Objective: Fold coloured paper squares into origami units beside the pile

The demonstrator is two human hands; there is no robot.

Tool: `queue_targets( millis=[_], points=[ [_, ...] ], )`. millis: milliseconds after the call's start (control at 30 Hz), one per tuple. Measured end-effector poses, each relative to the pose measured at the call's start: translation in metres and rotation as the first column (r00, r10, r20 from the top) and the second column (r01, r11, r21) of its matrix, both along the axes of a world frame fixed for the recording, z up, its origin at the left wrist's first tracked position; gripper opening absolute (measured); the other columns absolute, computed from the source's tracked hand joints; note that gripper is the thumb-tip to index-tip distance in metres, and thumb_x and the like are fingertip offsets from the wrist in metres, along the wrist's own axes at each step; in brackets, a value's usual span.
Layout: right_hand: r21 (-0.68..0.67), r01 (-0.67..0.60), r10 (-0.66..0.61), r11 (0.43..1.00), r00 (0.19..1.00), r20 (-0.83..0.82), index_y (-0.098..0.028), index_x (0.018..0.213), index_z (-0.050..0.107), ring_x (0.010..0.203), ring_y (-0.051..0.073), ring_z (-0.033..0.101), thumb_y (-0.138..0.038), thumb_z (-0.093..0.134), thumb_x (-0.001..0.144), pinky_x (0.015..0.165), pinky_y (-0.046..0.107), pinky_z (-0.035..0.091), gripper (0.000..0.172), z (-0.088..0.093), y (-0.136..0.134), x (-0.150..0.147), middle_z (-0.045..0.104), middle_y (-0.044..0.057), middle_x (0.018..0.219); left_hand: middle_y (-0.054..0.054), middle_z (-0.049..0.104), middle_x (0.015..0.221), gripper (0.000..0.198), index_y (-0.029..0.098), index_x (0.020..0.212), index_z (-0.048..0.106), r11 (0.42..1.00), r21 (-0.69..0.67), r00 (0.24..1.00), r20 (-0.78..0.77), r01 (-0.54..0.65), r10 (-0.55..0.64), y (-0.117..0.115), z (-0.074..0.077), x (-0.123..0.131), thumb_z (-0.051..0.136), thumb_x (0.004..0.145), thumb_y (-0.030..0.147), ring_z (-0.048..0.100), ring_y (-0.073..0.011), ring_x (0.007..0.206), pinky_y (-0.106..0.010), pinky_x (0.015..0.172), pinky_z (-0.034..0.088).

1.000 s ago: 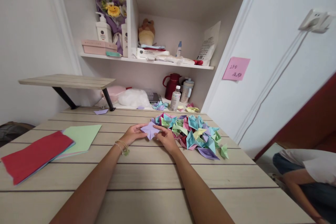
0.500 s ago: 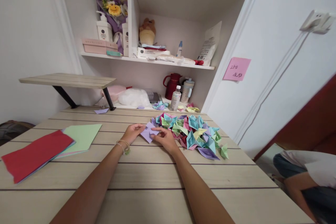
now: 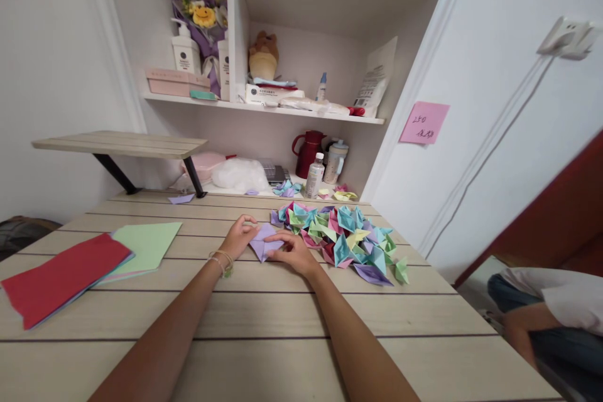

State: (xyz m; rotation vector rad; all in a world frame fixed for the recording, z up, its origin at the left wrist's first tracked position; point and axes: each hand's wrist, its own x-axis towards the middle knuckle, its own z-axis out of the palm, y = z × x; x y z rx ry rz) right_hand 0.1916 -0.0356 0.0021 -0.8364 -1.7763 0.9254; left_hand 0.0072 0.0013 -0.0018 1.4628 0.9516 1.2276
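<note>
Origami [image 3: 348, 239] crowds our right before the worktop [image 3: 264, 317] edge, sheets [image 3: 70, 273] our left; right fingers [image 3: 283, 237] pinch paper [image 3: 260, 247], left fingers [image 3: 245, 220] unclear.

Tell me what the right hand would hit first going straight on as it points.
Lilac, roughly diamond-shaped folded paper, which the right hand touches; beyond it, probably the left hand, though depth is unclear.
</note>
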Motion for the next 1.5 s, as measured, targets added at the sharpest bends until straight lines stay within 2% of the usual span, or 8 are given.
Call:
queue_targets(
  millis=[133,333,467,633,867,1033,1300,1500],
  points=[
    [0.008,0.012,-0.012,1.000,1.000,0.007,-0.023,0.094,0.069,0.091,0.020,0.057,-0.040,0.054,0.078,0.081,0.033,0.042,0.028,0.000,0.002,0.000,0.065,0.006,0.096,0.006,0.057,0.053,0.030,0.018,0.085,0.046,0.998,-0.013,0.998,-0.039,0.056,-0.056,-0.007,0.007,0.002,0.064,0.066,0.033,0.052,-0.0107,0.047,-0.020,0.048,0.035],
    [-0.057,0.063,-0.067,0.996,0.996,-0.059,-0.024,0.106,0.062,0.095,0.020,0.057,-0.031,0.073,0.060,0.084,0.033,0.042,0.048,-0.007,0.004,-0.002,0.061,0.005,0.109,-0.003,0.066,0.073,0.018,0.015,0.076,0.063,0.995,0.071,0.993,-0.095,0.076,-0.069,-0.006,0.007,0.000,0.064,0.066,0.029,0.060,-0.0165,0.073,-0.026,0.070,0.043],
    [-0.080,0.067,-0.073,0.995,0.994,-0.078,-0.022,0.113,0.057,0.093,0.020,0.057,-0.029,0.073,0.060,0.082,0.033,0.044,0.056,-0.007,0.004,-0.001,0.061,0.005,0.109,-0.009,0.067,0.094,0.034,0.013,0.090,0.065,0.990,0.010,0.988,-0.074,0.138,-0.137,-0.008,0.008,0.000,0.071,0.059,0.025,0.060,-0.0207,0.089,-0.031,0.081,0.044],
    [-0.056,0.095,-0.100,0.994,0.990,-0.100,-0.020,0.109,0.060,0.091,0.021,0.058,-0.031,0.072,0.060,0.079,0.034,0.045,0.051,-0.008,0.007,-0.003,0.063,0.007,0.104,-0.009,0.067,0.093,0.048,0.012,0.095,0.065,0.991,-0.054,0.991,-0.059,0.119,-0.122,-0.012,0.010,0.000,0.077,0.050,0.024,0.062,-0.0205,0.081,-0.034,0.078,0.047],
    [-0.083,0.115,-0.123,0.990,0.989,-0.086,-0.018,0.105,0.063,0.082,0.021,0.059,-0.037,0.072,0.060,0.073,0.035,0.047,0.050,-0.013,0.013,-0.004,0.065,0.008,0.100,-0.009,0.068,0.095,0.047,0.012,0.095,0.065,0.991,-0.055,0.992,-0.036,0.122,-0.124,-0.004,0.004,-0.003,0.077,0.051,0.024,0.062,-0.0210,0.084,-0.033,0.080,0.047],
    [-0.093,0.101,-0.112,0.991,0.986,-0.122,-0.018,0.105,0.063,0.088,0.022,0.058,-0.037,0.073,0.058,0.079,0.036,0.045,0.051,-0.018,0.017,-0.004,0.064,0.008,0.102,-0.010,0.068,0.094,0.046,0.011,0.095,0.065,0.992,-0.055,0.992,-0.039,0.115,-0.117,-0.003,0.002,-0.003,0.076,0.053,0.025,0.063,-0.0212,0.083,-0.034,0.080,0.047],
    [-0.093,0.135,-0.143,0.987,0.986,-0.091,-0.019,0.103,0.064,0.065,0.014,0.053,-0.036,0.073,0.058,0.058,0.025,0.043,0.048,-0.019,0.017,-0.003,0.063,0.003,0.082,-0.010,0.067,0.098,0.048,0.011,0.099,0.063,0.989,-0.060,0.990,-0.036,0.135,-0.137,-0.002,0.001,-0.005,0.076,0.054,0.023,0.062,-0.0206,0.085,-0.033,0.081,0.047],
    [-0.131,0.195,-0.204,0.972,0.977,-0.059,-0.015,0.103,0.064,0.048,0.009,0.038,-0.039,0.067,0.064,0.045,0.019,0.030,0.045,-0.016,0.015,-0.002,0.049,-0.004,0.052,-0.011,0.066,0.099,0.050,0.012,0.101,0.062,0.990,-0.064,0.992,-0.011,0.126,-0.127,-0.002,0.003,-0.005,0.076,0.054,0.023,0.062,-0.0199,0.088,-0.032,0.081,0.047]
  ],
)
